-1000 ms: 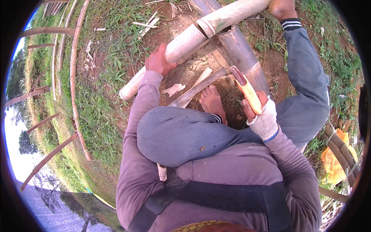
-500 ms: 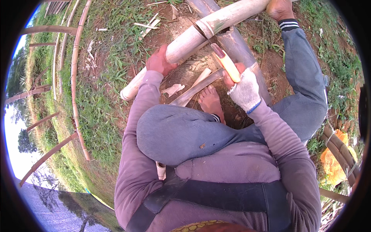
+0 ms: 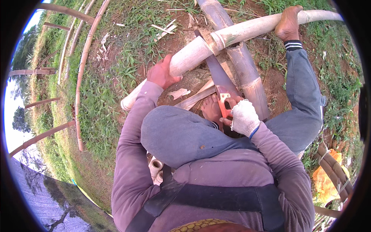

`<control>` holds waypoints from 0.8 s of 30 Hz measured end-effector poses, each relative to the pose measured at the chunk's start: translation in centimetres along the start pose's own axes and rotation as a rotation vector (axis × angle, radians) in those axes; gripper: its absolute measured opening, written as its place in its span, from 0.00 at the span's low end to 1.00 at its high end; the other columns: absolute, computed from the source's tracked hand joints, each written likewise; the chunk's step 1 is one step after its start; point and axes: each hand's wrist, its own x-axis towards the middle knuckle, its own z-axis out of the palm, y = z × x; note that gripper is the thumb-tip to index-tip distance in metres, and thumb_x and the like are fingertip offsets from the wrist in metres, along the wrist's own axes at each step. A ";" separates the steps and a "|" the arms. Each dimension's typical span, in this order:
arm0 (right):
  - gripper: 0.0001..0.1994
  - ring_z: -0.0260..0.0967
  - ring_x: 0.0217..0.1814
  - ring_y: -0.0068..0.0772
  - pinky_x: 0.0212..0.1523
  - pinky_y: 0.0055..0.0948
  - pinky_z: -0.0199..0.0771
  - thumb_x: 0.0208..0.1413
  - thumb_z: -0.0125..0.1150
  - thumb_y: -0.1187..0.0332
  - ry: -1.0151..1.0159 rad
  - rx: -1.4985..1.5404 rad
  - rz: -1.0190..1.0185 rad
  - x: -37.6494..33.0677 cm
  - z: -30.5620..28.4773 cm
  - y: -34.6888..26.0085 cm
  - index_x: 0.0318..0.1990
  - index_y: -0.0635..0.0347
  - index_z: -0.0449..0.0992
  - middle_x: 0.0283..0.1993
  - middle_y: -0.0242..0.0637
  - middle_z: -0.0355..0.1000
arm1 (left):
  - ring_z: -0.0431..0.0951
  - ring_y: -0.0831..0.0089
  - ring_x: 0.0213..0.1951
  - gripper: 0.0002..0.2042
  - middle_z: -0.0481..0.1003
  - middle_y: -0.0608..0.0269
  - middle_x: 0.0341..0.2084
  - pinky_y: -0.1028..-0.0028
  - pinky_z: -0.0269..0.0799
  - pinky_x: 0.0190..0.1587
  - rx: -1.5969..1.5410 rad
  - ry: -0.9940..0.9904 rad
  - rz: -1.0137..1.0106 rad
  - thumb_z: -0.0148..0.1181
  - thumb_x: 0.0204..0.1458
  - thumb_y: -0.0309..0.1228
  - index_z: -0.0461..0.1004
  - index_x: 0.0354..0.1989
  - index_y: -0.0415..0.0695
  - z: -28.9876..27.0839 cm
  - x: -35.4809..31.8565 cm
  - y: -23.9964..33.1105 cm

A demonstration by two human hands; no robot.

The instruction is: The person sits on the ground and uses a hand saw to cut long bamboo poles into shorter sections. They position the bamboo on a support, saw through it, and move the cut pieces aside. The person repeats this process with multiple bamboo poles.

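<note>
My left hand [image 3: 164, 73] is wrapped round the near left end of a pale bamboo section [image 3: 191, 56]. A cut beside a node parts this section, at least partly, from the rest of the bamboo pole [image 3: 251, 31]. In my right hand [image 3: 242, 116], which wears a white knit glove with bare fingertips, is the orange handle of a handsaw [image 3: 221, 75]. Its dark blade slants away from me and crosses at the cut, with its tip showing beyond the pole. Bamboo hides part of the blade. Whether the section is fully severed I cannot tell.
My bare right foot [image 3: 289, 24] presses on the pole, which lies across a thicker grey bamboo log [image 3: 247, 65]. Split strips [image 3: 197, 96] and sawdust lie near my other foot [image 3: 211, 108]. A bamboo fence [image 3: 83, 69] stands left. Cut bamboo tubes [image 3: 155, 165] lie beside my left knee.
The saw has come back toward me, so more of its blade shows. The section in my left hand has tilted, and a gap now shows at the cut.
</note>
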 end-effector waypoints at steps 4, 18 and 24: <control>0.41 0.75 0.58 0.57 0.59 0.51 0.76 0.55 0.78 0.53 0.712 0.391 -0.130 0.6 -4.0 -1.4 0.70 0.68 0.66 0.59 0.58 0.71 | 0.84 0.41 0.51 0.48 0.82 0.42 0.49 0.49 0.79 0.54 0.174 -0.026 0.207 0.81 0.39 0.50 0.64 0.71 0.51 -4.7 -1.2 4.5; 0.36 0.77 0.52 0.51 0.55 0.48 0.77 0.57 0.78 0.57 0.882 0.531 0.073 -13.3 -7.2 1.8 0.66 0.70 0.70 0.56 0.55 0.74 | 0.83 0.59 0.59 0.51 0.80 0.48 0.58 0.60 0.78 0.63 -0.701 0.218 0.832 0.87 0.38 0.39 0.65 0.72 0.39 -14.4 -6.4 22.4; 0.47 0.74 0.65 0.56 0.64 0.49 0.75 0.53 0.82 0.55 1.001 0.507 -0.085 -10.8 -8.1 0.9 0.74 0.70 0.62 0.65 0.59 0.71 | 0.81 0.63 0.57 0.44 0.78 0.54 0.56 0.60 0.77 0.63 -1.210 0.173 0.771 0.85 0.45 0.37 0.64 0.69 0.38 -14.9 -5.0 25.9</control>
